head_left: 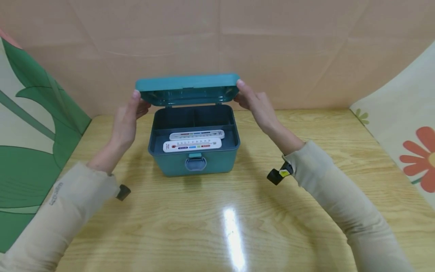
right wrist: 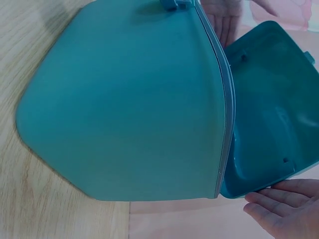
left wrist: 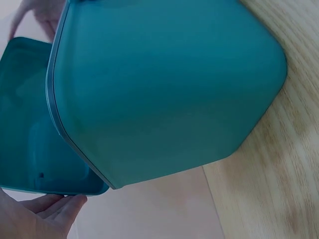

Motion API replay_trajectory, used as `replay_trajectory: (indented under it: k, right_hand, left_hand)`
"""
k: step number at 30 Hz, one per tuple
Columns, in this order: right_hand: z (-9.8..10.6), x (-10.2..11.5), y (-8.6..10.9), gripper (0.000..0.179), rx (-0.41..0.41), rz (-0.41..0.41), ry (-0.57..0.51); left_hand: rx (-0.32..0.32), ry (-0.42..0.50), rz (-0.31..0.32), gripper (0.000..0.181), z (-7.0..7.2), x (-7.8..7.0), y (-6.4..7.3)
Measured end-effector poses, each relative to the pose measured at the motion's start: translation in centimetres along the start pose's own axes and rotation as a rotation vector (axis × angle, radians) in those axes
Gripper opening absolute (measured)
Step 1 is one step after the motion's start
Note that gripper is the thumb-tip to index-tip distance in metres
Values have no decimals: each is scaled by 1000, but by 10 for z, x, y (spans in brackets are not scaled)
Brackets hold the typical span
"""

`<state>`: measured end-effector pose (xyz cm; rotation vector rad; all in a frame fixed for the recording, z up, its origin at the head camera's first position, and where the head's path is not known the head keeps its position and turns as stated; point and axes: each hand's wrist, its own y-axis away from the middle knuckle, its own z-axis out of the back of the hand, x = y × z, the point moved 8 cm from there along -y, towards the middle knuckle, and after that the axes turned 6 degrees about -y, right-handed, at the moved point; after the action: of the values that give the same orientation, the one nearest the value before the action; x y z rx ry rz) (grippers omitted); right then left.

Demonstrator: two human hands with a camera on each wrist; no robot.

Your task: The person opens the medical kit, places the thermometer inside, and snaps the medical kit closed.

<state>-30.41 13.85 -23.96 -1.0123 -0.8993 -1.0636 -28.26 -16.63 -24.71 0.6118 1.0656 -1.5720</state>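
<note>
In the head view a teal storage box stands on the table, its hinged lid (head_left: 188, 82) raised and tilted back. My left hand (head_left: 125, 122) holds the lid's left end, thumb at the front corner. At the opposite end my right hand (head_left: 257, 107) grips the lid, thumb tip on the corner. Both wrist views show fingers (left wrist: 62, 211) lying against the lid's side walls. Inside the box (head_left: 197, 166), two white strip thermometers lie in the front compartment, the nearer thermometer (head_left: 192, 144) overlapping the farther thermometer (head_left: 212, 133).
Dividers split the rear of the box into two dark compartments. A latch (head_left: 195, 163) hangs on its front. The wood-grain table (head_left: 183, 226) meets a peach backdrop (head_left: 289, 56) close behind the box. Printed panels with leaves (head_left: 30, 170) and flowers (head_left: 421, 155) flank the sides.
</note>
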Motion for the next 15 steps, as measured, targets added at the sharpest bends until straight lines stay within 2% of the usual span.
replay_trajectory:
  k: [7, 15]
  right_hand:
    - [0, -3, 4, 67, 22, -33, 39]
    - [2, -5, 9, 64, 58, 27, 74]
  left_hand:
    - [3, -9, 5, 67, 0, 1, 3]
    - [43, -38, 17, 66, 0, 5, 7]
